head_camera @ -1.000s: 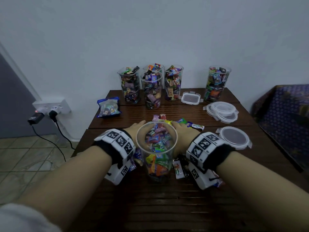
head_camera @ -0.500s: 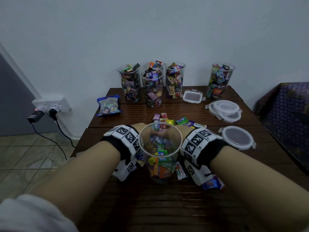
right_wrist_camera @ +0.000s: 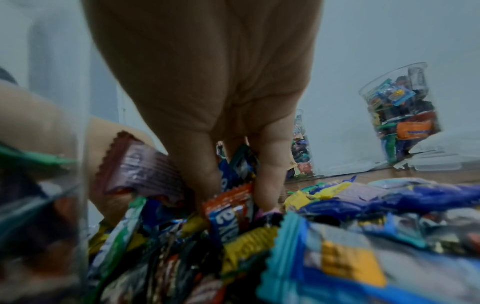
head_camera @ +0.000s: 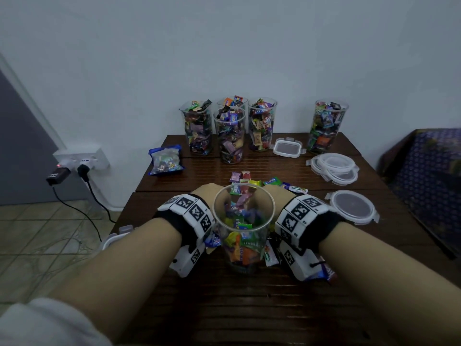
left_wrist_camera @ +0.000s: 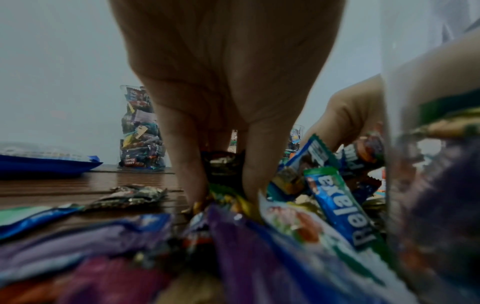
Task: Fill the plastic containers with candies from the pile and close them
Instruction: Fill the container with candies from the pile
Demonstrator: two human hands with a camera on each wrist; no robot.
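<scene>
Hands, left hand (head_camera: 207, 193) and right hand (head_camera: 277, 194), are digging curled fingers into candies (head_camera: 252, 182) behind half-full cup (head_camera: 243, 226), grip pinching wrappers, five cups filled, lids (head_camera: 333, 168) still unused.

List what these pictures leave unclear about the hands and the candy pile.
- Head view: the near container hides the fingers of the left hand and right hand.
- Left wrist view: fingers reach into the candy pile; fingertips buried, grip unclear.
- Right wrist view: the same; motion blur smears the wrappers.
- How full the near container is: its wall blurs the level.
</scene>
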